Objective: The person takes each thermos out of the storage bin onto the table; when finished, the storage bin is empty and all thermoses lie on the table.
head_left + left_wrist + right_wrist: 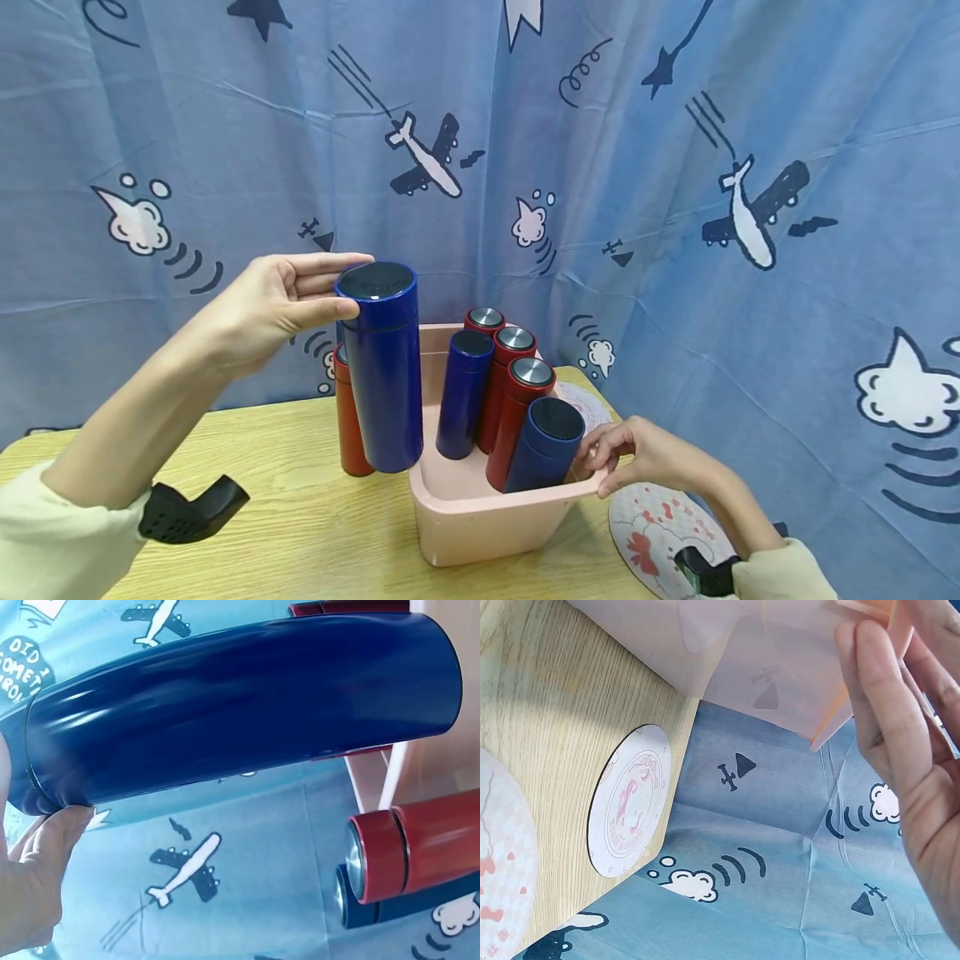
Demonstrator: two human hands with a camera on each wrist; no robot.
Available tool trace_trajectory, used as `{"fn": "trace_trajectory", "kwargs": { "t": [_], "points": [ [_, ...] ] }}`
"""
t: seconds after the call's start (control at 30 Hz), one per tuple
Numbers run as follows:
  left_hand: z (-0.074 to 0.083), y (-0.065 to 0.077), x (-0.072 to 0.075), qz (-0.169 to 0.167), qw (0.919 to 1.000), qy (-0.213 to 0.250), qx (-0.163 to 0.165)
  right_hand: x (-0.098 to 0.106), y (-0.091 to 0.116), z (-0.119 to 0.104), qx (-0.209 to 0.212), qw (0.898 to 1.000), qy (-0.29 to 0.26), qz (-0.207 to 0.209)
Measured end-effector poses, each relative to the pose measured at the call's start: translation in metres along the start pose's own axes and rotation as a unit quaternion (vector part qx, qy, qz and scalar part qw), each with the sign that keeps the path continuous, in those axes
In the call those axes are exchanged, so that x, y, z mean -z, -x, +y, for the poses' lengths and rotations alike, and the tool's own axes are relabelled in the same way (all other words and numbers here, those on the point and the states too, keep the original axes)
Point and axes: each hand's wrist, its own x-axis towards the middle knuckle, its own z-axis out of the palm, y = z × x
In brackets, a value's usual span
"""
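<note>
My left hand [258, 321] grips a blue thermos bottle [386, 383] round its black-topped lid, thumb in front and fingers behind. This bottle hangs upright, a little tilted, at the left side of a pink bin [495, 533]. With thumb and fingers, my right hand [637, 458] pinches the bin's right rim. Inside the bin stand a slim blue bottle [463, 396], three red bottles [517, 425] with silver lids, and a leaning dark blue bottle [547, 446] nearest that hand. In the left wrist view the held bottle [247, 705] crosses the upper part.
An orange-red bottle [351, 425] stands on the wooden table [300, 517] left of the bin, partly hidden by the held bottle. Round printed mats [663, 533] lie to the bin's right. A blue patterned curtain [247, 167] hangs behind the table and along its right side.
</note>
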Motion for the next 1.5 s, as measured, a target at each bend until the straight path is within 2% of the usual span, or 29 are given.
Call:
{"fn": "trace_trajectory", "kwargs": {
  "t": [0.2, 0.5, 0.57, 0.77, 0.97, 1.17, 1.27, 1.5],
  "points": [
    [-0.008, 0.007, 0.011, 0.002, 1.0000, -0.003, 0.003, 0.000, 0.000, 0.001, 0.004, 1.000, -0.004, -0.004],
    [-0.023, 0.011, 0.024, 0.005, 0.9991, 0.040, -0.014, 0.001, 0.000, 0.001, -0.004, 1.000, -0.004, -0.004],
    [-0.026, 0.012, 0.025, 0.006, 0.9994, 0.033, -0.012, 0.001, 0.001, 0.001, -0.004, 1.000, -0.005, -0.004],
    [-0.036, 0.016, 0.023, 0.003, 1.0000, 0.006, 0.004, 0.001, 0.001, 0.001, 0.000, 1.000, -0.009, -0.003],
    [-0.048, 0.021, 0.020, -0.002, 0.9998, 0.020, 0.007, 0.000, 0.001, 0.002, 0.003, 1.000, -0.006, -0.002],
    [-0.062, 0.027, 0.015, -0.001, 0.9980, 0.063, 0.010, 0.000, 0.001, 0.001, -0.001, 1.000, -0.005, -0.002],
    [-0.068, 0.029, 0.013, 0.000, 0.9976, 0.069, 0.013, 0.000, 0.001, 0.000, -0.008, 1.000, -0.007, -0.002],
    [-0.081, 0.034, 0.005, 0.000, 0.9989, 0.024, 0.040, 0.000, 0.001, 0.000, -0.008, 1.000, -0.007, -0.001]
  ]
}}
